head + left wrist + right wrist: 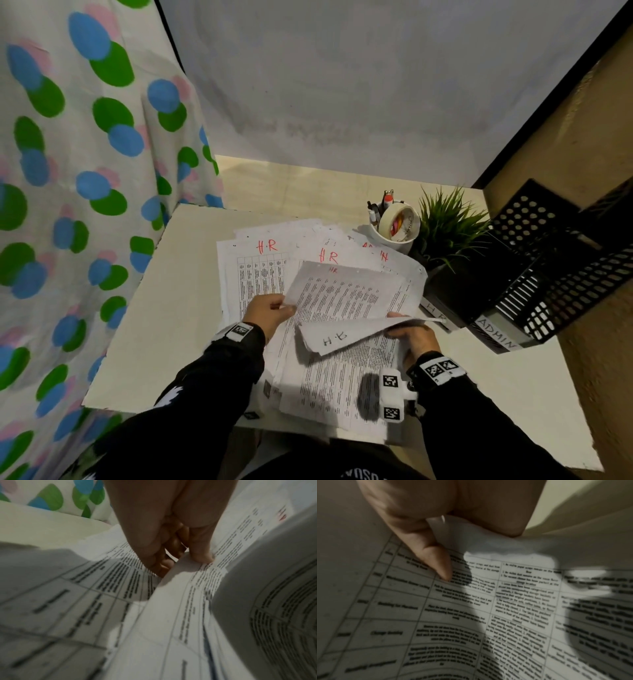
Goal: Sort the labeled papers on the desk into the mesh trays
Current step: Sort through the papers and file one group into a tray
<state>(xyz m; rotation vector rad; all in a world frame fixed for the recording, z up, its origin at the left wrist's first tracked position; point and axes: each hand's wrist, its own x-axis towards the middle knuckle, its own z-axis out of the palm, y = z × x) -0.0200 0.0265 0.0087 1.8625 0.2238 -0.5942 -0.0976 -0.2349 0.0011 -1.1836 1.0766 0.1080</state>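
Note:
A loose spread of printed papers (260, 270) covers the desk, several marked "H.R" in red and one partly hidden "ADMIN". My left hand (270, 313) pinches the lower left corner of a raised printed sheet (346, 294); the left wrist view shows thumb and fingers (202, 557) closed on that sheet's edge (178, 566). My right hand (416, 337) holds the edge of a folded-over sheet (342, 334) with "H.R" handwritten in black. In the right wrist view the thumb (436, 561) lies on printed text (505, 615). Black mesh trays (534, 274) labelled "ADMIN" and "H R" stand at the right.
A white cup (394, 224) with pens and a tape roll stands behind the papers, beside a small green plant (448, 222) in a black pot. A spotted curtain (85, 171) hangs at the left. A brown wall (582, 137) rises behind the trays.

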